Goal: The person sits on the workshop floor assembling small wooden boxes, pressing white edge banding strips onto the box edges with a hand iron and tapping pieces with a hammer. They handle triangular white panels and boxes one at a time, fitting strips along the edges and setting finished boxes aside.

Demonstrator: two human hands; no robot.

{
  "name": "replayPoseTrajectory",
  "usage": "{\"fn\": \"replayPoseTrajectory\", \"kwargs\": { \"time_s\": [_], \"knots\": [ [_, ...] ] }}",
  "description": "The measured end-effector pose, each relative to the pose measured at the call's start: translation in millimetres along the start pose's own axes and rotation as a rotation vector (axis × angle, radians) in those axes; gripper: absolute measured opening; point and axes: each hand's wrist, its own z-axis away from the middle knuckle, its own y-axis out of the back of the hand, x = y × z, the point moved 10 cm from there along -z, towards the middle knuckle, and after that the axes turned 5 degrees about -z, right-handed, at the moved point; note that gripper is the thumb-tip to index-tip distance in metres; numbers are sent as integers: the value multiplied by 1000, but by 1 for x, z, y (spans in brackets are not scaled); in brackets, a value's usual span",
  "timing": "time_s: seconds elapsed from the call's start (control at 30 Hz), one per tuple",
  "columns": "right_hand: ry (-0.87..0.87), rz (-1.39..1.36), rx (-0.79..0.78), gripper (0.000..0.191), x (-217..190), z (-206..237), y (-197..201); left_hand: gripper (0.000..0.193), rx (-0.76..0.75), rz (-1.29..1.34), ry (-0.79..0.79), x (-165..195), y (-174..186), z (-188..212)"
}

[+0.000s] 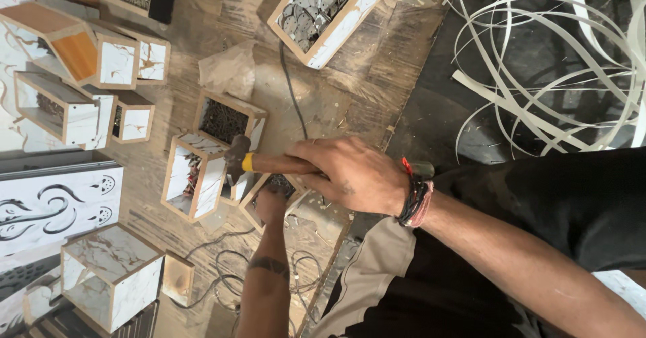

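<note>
My right hand, with cord bracelets at the wrist, is closed around the wooden handle of a hammer. The dark hammer head hangs over the edge of a small marble-patterned box. My left hand reaches in from below, tattoo on the forearm, and grips a smaller open box just under the hammer handle. The fingers of that hand are partly hidden by my right hand.
An open box of dark nails sits just beyond the hammer. A tray of round metal discs lies at the top. Several marble-faced boxes stand at the left, thin cables trail on the wooden board, and white edging strips coil at the right.
</note>
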Motion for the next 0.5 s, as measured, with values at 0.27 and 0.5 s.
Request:
{"fn": "replayPoseTrajectory", "kwargs": {
  "time_s": [0.27,0.5],
  "knots": [
    [-58,21,5,47,13,5,11,34,162,-7,-99,-9,21,-13],
    [172,369,307,44,-36,52,115,33,591,232,-566,110,81,-7]
  ]
}}
